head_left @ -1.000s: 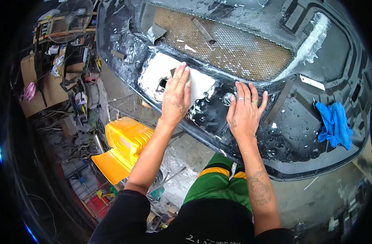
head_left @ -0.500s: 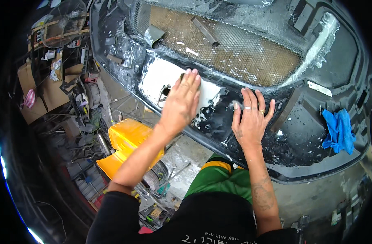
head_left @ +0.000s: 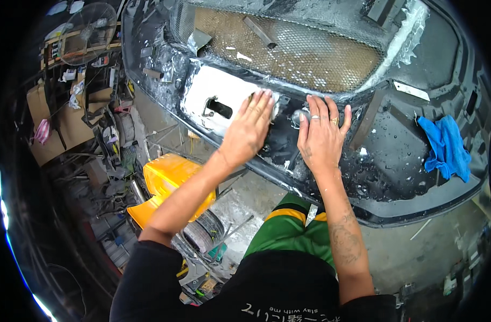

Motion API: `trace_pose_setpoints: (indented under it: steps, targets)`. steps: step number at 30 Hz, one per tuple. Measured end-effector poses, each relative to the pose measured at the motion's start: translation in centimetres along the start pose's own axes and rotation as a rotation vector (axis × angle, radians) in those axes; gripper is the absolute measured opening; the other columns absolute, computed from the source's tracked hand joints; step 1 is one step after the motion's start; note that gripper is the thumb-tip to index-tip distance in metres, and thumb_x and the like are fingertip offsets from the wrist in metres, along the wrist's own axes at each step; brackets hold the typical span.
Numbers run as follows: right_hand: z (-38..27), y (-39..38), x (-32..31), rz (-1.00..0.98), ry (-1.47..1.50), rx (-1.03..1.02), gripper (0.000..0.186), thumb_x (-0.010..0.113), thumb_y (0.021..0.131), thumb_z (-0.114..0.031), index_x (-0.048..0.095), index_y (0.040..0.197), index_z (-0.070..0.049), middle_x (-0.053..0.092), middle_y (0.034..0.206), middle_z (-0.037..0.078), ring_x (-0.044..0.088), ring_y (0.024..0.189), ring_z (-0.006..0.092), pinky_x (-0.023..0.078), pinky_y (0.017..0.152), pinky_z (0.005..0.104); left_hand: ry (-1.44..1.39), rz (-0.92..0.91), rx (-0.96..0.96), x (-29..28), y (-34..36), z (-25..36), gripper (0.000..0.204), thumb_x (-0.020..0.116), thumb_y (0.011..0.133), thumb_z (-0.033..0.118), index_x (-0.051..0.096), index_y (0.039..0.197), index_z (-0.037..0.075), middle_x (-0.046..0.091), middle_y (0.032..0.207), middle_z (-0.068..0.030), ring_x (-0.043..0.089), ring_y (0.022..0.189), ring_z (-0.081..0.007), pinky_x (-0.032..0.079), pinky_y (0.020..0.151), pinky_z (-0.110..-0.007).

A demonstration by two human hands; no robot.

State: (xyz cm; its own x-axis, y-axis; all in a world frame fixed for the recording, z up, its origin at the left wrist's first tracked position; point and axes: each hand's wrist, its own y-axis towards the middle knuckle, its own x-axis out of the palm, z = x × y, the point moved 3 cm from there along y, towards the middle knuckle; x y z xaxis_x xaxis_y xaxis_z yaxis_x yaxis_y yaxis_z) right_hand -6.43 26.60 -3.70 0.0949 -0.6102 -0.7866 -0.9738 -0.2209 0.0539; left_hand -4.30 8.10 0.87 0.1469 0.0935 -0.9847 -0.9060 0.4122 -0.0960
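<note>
A large black moulded panel [head_left: 395, 161] with a wire mesh insert [head_left: 310, 59] lies before me. On it is a smooth white patch [head_left: 208, 86] with a dark rectangular slot [head_left: 219, 107] cut through. My left hand [head_left: 245, 129] rests flat on the right end of the white patch, fingers stretched and side by side. A small dark sliver shows by its fingertips; I cannot make out what lies under the palm. Further right, my right hand [head_left: 323, 137] lies palm down on the black surface, fingers spread, a ring on it, gripping nothing.
A blue cloth [head_left: 446, 147] and a pale flat strip [head_left: 412, 90] lie on the panel's right side. Metal offcuts sit on the mesh. Below left stand a yellow plastic body part [head_left: 170, 180] and a tyre [head_left: 204, 231]. Cardboard [head_left: 55, 123] and a fan [head_left: 89, 32] are at far left.
My left hand has slid right along the white patch, uncovering the slot. My right hand has shifted slightly up and left. The view has moved a little.
</note>
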Motion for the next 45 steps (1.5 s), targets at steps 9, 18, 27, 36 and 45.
trace_pose_setpoints:
  steps: [9,18,27,36,45]
  targets:
    - [0.2,0.1,-0.4,0.064,-0.056,-0.043,0.039,0.055,0.101,-0.025,0.062,0.133,-0.004,0.062,0.133,0.007,0.048,0.134,0.0264,0.018,0.124,0.0568,0.011,0.032,0.057,0.2,0.2,1.7,0.049,0.059,0.094,0.002,0.053,0.141,-0.010,0.052,0.150,-0.0249,0.046,0.145,-0.0391,0.035,0.120,-0.049]
    - [-0.1,-0.1,-0.1,0.118,-0.083,-0.080,0.035,0.055,0.101,-0.024,0.063,0.130,-0.005,0.063,0.130,0.006,0.052,0.130,0.0265,0.020,0.124,0.0561,0.014,0.060,0.104,0.1,0.1,1.0,0.047,0.058,0.098,0.008,0.052,0.141,-0.010,0.053,0.148,-0.0267,0.048,0.141,-0.0408,0.036,0.119,-0.050]
    - [-0.4,-0.2,-0.2,0.121,-0.096,-0.084,0.034,0.056,0.100,-0.021,0.062,0.131,-0.008,0.063,0.132,0.006,0.051,0.131,0.0267,0.020,0.123,0.0559,0.040,0.084,0.082,-0.3,0.8,0.5,0.049,0.056,0.098,0.009,0.050,0.143,-0.009,0.051,0.149,-0.0264,0.048,0.141,-0.0400,0.033,0.121,-0.049]
    - [0.3,-0.7,0.0,0.134,-0.103,-0.087,0.038,0.054,0.101,-0.023,0.063,0.132,-0.005,0.064,0.132,0.008,0.052,0.131,0.0274,0.020,0.123,0.0561,0.064,0.167,0.123,-0.7,2.1,0.2,0.041,0.057,0.098,0.005,0.057,0.137,-0.008,0.055,0.147,-0.0247,0.051,0.140,-0.0365,0.037,0.119,-0.047]
    - [-0.3,-0.2,0.1,0.126,-0.111,-0.082,0.040,0.053,0.102,-0.025,0.062,0.136,-0.008,0.063,0.137,0.005,0.049,0.136,0.0268,0.018,0.124,0.0560,-0.518,0.368,-0.456,-11.3,-9.5,-2.9,0.030,0.055,0.106,0.015,0.068,0.129,-0.001,0.072,0.123,-0.0222,0.072,0.112,-0.0311,0.053,0.096,-0.035]
